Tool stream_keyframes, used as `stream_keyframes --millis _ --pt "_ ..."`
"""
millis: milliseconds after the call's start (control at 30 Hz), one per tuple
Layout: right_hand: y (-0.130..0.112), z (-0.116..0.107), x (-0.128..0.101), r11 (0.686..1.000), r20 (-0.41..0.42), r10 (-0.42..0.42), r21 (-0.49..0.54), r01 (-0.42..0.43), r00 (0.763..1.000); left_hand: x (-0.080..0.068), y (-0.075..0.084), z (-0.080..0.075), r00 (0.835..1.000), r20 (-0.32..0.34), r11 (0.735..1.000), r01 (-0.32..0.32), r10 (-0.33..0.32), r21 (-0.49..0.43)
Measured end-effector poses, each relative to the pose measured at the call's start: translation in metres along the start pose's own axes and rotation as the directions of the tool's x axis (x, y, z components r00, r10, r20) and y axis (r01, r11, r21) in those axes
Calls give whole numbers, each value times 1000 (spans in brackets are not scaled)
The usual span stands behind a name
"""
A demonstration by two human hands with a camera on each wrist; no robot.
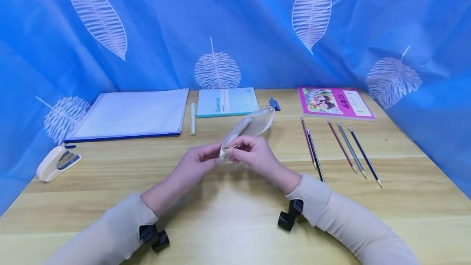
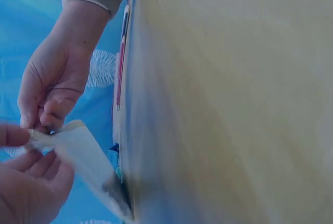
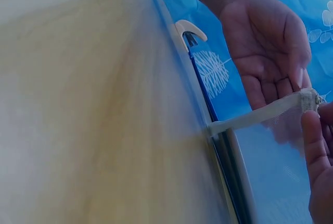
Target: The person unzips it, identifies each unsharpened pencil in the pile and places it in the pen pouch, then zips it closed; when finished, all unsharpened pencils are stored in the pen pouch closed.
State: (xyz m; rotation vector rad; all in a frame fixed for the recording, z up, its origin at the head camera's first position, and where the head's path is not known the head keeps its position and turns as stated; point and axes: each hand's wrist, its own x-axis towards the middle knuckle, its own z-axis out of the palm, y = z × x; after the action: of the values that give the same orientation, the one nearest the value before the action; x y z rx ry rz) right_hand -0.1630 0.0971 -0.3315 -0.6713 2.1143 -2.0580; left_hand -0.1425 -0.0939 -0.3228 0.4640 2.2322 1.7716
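A translucent mesh zip pouch (image 1: 252, 125) is lifted at its near end, its far end resting toward the teal notebook. My left hand (image 1: 215, 153) pinches the pouch's near end between thumb and fingers. My right hand (image 1: 235, 149) pinches the same end right beside it, at the zip. In the left wrist view the pouch (image 2: 83, 153) runs from my left hand (image 2: 23, 146) toward the table edge, with the right hand (image 2: 44, 117) above it. The right wrist view shows the pouch (image 3: 260, 117) edge-on, the left hand (image 3: 299, 86) behind it and my right hand (image 3: 315, 114) at its end.
Several pencils (image 1: 340, 144) lie to the right on the wooden table (image 1: 228, 216). Along the back are a clear file folder (image 1: 132, 113), a white pen (image 1: 193, 118), a teal notebook (image 1: 226, 101), a blue clip (image 1: 274, 102) and a pink book (image 1: 335, 102). A stapler (image 1: 57, 162) sits far left.
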Motion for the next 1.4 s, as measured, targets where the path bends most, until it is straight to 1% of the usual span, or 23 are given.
stream_keyframes --millis 100,167,233,300,400,467,533,600,667,733,800,900,1000,1067,1133,1233,1300,1400 --pt "0 1 1 1000 12 -3 -1 3 1000 0 2 1 998 48 996 40 -44 78" --pt "0 1 0 1000 18 -5 -4 5 1000 2 2 3 996 50 989 69 -76 127" --pt "-1 1 0 999 8 19 -29 -18 1000 4 2 4 994 30 982 95 -101 161" --pt "-1 0 -1 997 -15 49 -64 -50 999 6 0 6 993 20 981 107 -112 164" --pt "-2 -4 0 987 -51 116 -104 -121 992 7 -1 9 991 21 983 128 -132 128" --pt "-2 -8 0 982 -67 146 -115 -153 987 8 -2 9 987 17 982 157 -160 105" --pt "-2 -14 1 976 -84 170 -125 -180 982 7 -4 8 985 16 981 172 -174 87" --pt "-1 -23 3 967 -112 184 -155 -200 976 5 -7 4 985 19 984 169 -171 54" --pt "0 -34 3 958 -149 196 -180 -222 969 2 -10 -3 989 38 989 145 -146 12" --pt "1 -49 2 948 -189 204 -208 -242 960 -2 -13 -11 990 66 992 125 -123 -35" --pt "2 -66 0 935 -242 207 -237 -265 948 -7 -16 -19 991 74 992 114 -109 -56" --pt "5 -90 -5 925 -333 217 -231 -302 918 -12 -17 -31 994 36 995 102 -101 -21" --pt "5 -106 -9 922 -374 232 -211 -326 898 -15 -17 -39 996 -5 995 87 -87 49" --pt "5 -110 -11 923 -372 243 -195 -331 896 -15 -16 -42 997 -14 994 77 -76 79" --pt "4 -112 -13 924 -354 245 -197 -328 903 -14 -17 -44 997 -14 992 80 -80 94" --pt "3 -114 -18 932 -333 248 -173 -318 910 -10 -18 -47 995 -48 989 96 -91 108" --pt "2 -114 -23 931 -298 262 -172 -322 918 -7 -19 -49 991 -73 987 116 -108 113" --pt "3 -115 -29 922 -220 295 -189 -337 930 0 -22 -52 986 -102 985 142 -132 96"
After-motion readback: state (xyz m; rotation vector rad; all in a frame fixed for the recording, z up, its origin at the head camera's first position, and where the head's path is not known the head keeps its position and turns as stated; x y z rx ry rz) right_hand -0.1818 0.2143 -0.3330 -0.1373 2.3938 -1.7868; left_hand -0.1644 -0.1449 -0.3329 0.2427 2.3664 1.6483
